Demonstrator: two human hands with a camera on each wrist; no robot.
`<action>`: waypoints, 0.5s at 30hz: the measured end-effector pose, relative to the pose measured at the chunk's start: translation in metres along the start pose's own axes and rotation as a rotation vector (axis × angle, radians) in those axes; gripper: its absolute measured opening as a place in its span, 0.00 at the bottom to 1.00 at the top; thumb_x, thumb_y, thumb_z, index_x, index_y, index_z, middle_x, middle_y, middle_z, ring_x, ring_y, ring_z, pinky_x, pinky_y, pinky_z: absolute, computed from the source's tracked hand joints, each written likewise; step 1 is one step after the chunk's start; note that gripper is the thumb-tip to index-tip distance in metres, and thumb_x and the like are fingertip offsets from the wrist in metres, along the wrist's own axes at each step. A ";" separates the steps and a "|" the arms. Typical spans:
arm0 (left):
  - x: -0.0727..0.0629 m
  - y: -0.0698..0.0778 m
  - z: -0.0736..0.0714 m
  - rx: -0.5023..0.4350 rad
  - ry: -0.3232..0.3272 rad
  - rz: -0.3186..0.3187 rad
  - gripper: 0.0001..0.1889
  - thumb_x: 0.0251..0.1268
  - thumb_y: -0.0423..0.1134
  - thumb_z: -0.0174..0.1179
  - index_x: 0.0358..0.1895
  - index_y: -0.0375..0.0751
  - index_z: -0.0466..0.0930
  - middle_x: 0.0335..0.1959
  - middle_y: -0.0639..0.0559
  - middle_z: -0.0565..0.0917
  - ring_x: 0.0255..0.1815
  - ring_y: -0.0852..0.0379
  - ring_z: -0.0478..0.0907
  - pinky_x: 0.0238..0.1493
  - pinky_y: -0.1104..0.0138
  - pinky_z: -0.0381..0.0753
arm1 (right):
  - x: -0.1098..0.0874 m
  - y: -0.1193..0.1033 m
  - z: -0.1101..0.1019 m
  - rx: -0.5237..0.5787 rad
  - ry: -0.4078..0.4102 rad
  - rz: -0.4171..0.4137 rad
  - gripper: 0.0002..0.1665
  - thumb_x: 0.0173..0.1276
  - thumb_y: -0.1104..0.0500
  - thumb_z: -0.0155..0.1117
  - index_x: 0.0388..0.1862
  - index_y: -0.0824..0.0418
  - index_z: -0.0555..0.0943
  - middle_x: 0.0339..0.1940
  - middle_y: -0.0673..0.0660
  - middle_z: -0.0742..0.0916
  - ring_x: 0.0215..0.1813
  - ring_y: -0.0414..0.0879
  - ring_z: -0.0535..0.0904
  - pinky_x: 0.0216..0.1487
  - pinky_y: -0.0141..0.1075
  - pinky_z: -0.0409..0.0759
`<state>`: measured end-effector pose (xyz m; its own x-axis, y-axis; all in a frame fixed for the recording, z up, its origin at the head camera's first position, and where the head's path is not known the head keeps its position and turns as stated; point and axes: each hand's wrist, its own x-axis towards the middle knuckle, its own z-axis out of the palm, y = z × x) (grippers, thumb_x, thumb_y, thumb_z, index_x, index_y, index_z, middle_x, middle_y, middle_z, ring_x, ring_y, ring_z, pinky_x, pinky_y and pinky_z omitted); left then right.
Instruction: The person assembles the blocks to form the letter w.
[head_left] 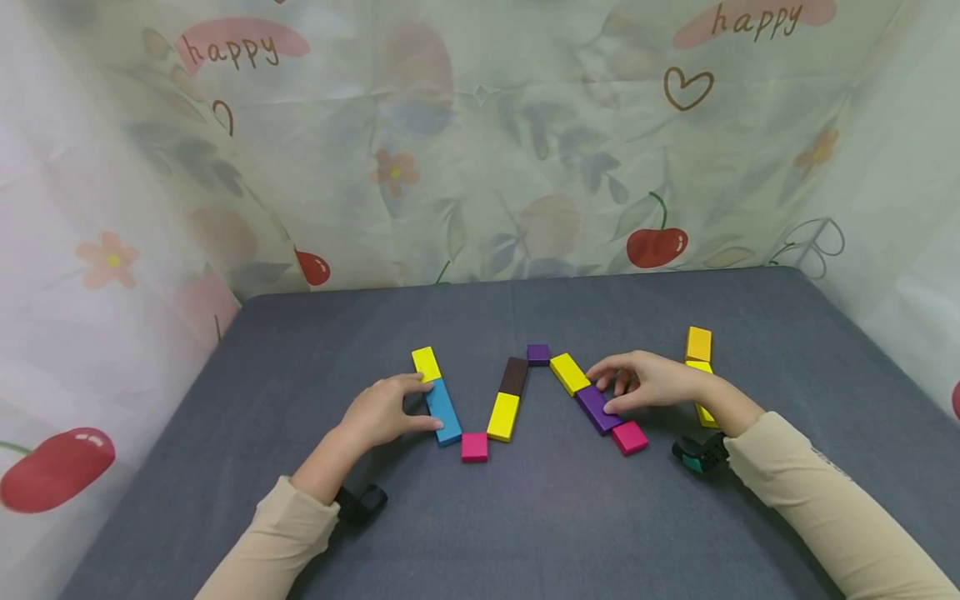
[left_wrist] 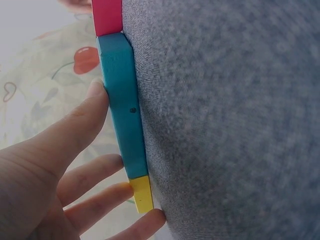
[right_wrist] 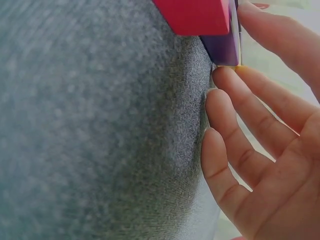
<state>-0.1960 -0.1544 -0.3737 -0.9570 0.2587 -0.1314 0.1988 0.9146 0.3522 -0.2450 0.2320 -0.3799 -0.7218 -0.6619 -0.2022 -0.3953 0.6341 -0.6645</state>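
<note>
Zigzag of blocks largely laid; your left hand [head_left: 386,412] presses straight fingers against the blue block [head_left: 443,410], right hand [head_left: 648,382] likewise on the purple block [head_left: 597,407]; alignment remains

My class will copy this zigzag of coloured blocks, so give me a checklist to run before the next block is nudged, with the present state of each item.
1. Left hand steadying the blue block: ok, thumb and fingers touch its side.
2. Blue block meets the yellow block end to end: ok.
3. Right hand on the purple block: ok, fingers rest along it.
4. Purple block meets the pink block: ok, they touch.
5. Yellow-orange pair on the right joined to the zigzag: not ok, it lies apart, beyond the right hand.
6. Grip firmness on either block: cannot tell.
</note>
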 end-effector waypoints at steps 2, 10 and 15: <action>0.000 0.000 0.000 0.002 0.001 0.001 0.34 0.49 0.53 0.69 0.61 0.43 0.74 0.65 0.45 0.72 0.66 0.43 0.68 0.63 0.48 0.70 | 0.001 0.000 0.000 -0.003 0.007 -0.003 0.31 0.59 0.51 0.67 0.59 0.64 0.74 0.46 0.56 0.83 0.37 0.40 0.76 0.39 0.29 0.78; 0.000 0.000 0.000 0.005 0.008 0.003 0.34 0.49 0.53 0.69 0.61 0.43 0.74 0.65 0.45 0.72 0.67 0.44 0.68 0.64 0.48 0.70 | 0.007 -0.004 0.001 -0.023 0.038 -0.026 0.30 0.61 0.52 0.66 0.60 0.62 0.72 0.49 0.60 0.81 0.37 0.41 0.77 0.39 0.30 0.78; 0.001 0.000 0.001 0.012 0.013 0.001 0.34 0.49 0.53 0.69 0.61 0.43 0.74 0.65 0.45 0.72 0.67 0.44 0.68 0.63 0.49 0.70 | 0.014 -0.010 0.000 -0.049 0.095 0.012 0.25 0.63 0.53 0.64 0.56 0.64 0.74 0.42 0.57 0.83 0.35 0.42 0.76 0.35 0.30 0.76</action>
<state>-0.1962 -0.1537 -0.3743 -0.9595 0.2555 -0.1190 0.2022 0.9181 0.3408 -0.2512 0.2166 -0.3761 -0.7764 -0.6147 -0.1393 -0.4120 0.6622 -0.6259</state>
